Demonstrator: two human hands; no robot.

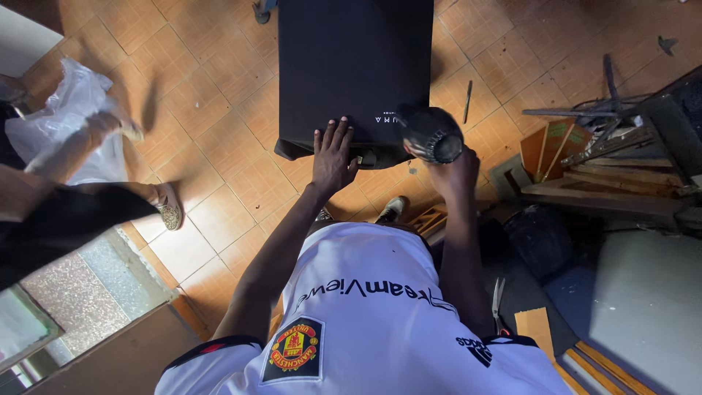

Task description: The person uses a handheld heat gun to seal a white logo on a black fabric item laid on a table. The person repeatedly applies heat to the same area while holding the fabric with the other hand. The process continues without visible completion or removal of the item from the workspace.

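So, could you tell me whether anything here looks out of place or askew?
Yes: by the left hand, the black fabric-covered panel has loose cloth sagging at its near-left corner. Scrap wood and metal lie heaped at the right. The right hand grips a black power tool.

Floor (219, 95) of orange-brown square tiles with pale joints. Resting on it: a black fabric-covered panel (355, 66) at top centre; a thin dark rod (468, 101) just right of the panel; a heap of wooden offcuts (607, 164) and metal scraps at right; a white plastic bag (62, 117) at left; a scissors-like tool (498, 303) on a dark mat, lower right.
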